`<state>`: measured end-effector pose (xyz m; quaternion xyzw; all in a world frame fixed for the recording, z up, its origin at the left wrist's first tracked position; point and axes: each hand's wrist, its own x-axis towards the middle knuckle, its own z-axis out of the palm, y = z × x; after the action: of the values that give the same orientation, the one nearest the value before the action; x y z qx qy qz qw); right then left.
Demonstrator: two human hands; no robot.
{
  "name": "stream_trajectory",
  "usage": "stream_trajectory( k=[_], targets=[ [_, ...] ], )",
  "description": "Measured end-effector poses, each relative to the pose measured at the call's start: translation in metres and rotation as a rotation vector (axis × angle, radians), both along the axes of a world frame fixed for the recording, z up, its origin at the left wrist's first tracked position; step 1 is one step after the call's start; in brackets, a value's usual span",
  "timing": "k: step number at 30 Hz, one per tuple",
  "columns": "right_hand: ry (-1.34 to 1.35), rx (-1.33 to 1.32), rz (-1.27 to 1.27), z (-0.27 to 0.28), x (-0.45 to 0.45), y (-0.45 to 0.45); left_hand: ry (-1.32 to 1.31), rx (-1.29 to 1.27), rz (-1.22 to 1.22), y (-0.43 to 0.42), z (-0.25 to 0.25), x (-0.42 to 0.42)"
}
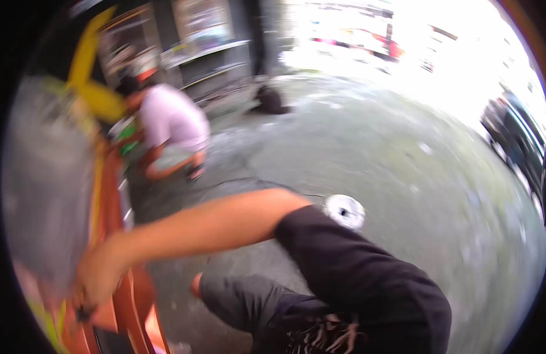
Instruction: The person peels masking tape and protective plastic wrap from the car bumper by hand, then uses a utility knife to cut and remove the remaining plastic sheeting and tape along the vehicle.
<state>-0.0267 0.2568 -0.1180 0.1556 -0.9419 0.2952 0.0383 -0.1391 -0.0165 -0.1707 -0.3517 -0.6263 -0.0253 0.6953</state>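
Right hand [101, 272] | near orange panel [141, 295] | shirt print [331, 337] blurred, unreadable

far left, beyond the right hand [102, 272], a person [173, 116] is crouching; right of both, a reel [353, 213] is lying.

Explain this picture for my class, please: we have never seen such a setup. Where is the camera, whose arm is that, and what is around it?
There is no machine here: a person works bare-handed, filmed by one camera worn on the head. The long arm ends in their right hand, beside an orange panel. A small dark thing shows below the hand; blur hides what it is and whether it is gripped. The left hand cannot be made out. On the grey floor are a white reel and a thin dark cord. Farther off, another person in a pink shirt crouches.
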Motion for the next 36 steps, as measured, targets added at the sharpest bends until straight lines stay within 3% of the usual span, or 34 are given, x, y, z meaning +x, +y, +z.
stream_trajectory(
  k=[1,2,5,6,7,13,27,29,36],
  targets=[
    [0.014,0.094,-0.029,0.007,0.000,-0.003,-0.107,-0.048,0.059,-0.010,-0.010,-0.006],
    [-0.089,0.134,-0.110,0.017,0.004,-0.005,-0.221,0.242,-0.125,-0.014,-0.028,-0.013],
    [0.043,0.207,-0.123,0.019,-0.013,-0.004,-0.163,0.277,-0.061,0.002,-0.009,0.021],
    [0.084,0.121,-0.105,0.021,-0.017,-0.004,-0.188,0.318,-0.056,0.005,-0.009,0.023],
    [-0.001,0.130,-0.126,0.033,-0.016,-0.018,-0.198,0.356,-0.068,0.000,-0.014,0.023],
    [-0.122,-0.054,-0.087,0.047,-0.024,-0.030,-0.196,0.355,-0.097,0.007,-0.019,0.026],
    [0.025,0.226,-0.055,0.074,0.010,-0.032,-0.104,0.455,-0.074,0.010,-0.033,0.019],
    [-0.112,0.052,-0.080,0.068,0.008,-0.027,-0.105,0.465,-0.076,0.009,-0.033,0.019],
    [-0.265,-0.048,-0.123,0.080,-0.014,-0.055,-0.108,0.435,-0.104,0.008,-0.030,0.023]
  ],
)
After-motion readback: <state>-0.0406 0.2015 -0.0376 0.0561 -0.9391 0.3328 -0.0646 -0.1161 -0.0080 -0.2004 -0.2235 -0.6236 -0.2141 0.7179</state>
